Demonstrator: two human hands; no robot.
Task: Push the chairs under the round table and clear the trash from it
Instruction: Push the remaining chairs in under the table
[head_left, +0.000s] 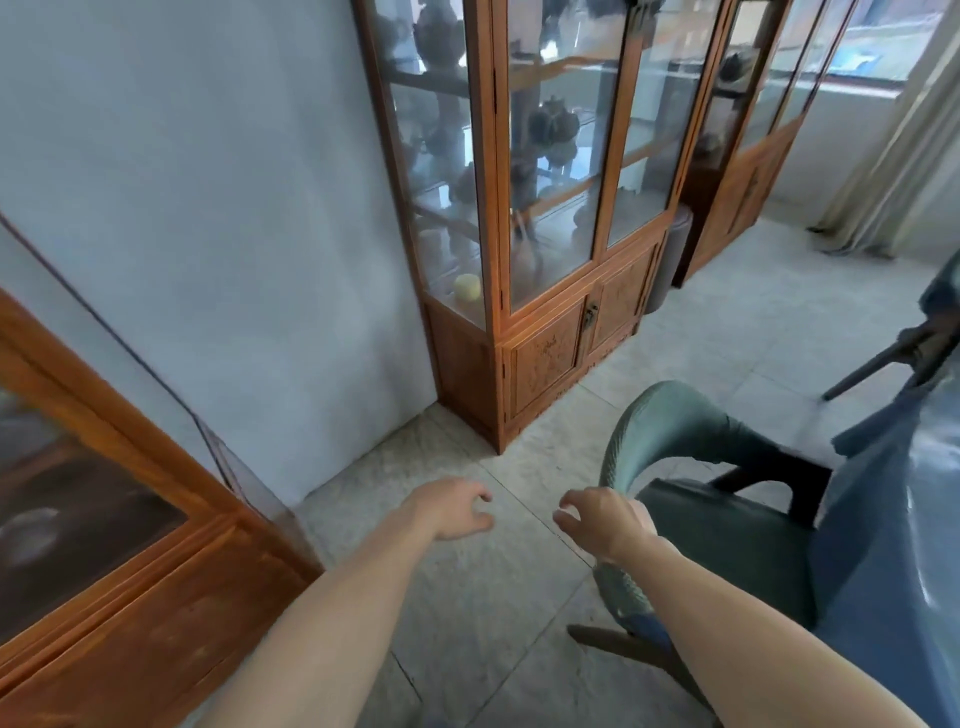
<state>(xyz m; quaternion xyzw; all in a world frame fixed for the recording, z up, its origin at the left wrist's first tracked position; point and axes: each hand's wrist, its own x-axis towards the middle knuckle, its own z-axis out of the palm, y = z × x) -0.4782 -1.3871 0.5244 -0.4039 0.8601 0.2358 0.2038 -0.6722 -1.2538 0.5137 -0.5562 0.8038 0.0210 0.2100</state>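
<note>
A green chair (691, 431) with a curved back and a dark seat stands at the lower right, its seat tucked against the round table's blue cloth (893, 545). My right hand (605, 522) hovers just left of the chair's curved back, fingers loosely curled and holding nothing; I cannot tell if it touches the back. My left hand (454, 509) is out over the tiled floor, fingers apart and empty. A second chair (914, 343) shows partly at the right edge, dark legs visible. No trash is in view.
A tall wood-and-glass display cabinet (550, 218) stands against the wall ahead, with a second one (748, 135) to its right. A low wooden cabinet (104, 545) fills the lower left. Curtains (893, 171) hang at the far right. Pale floor tiles (467, 597) lie between them.
</note>
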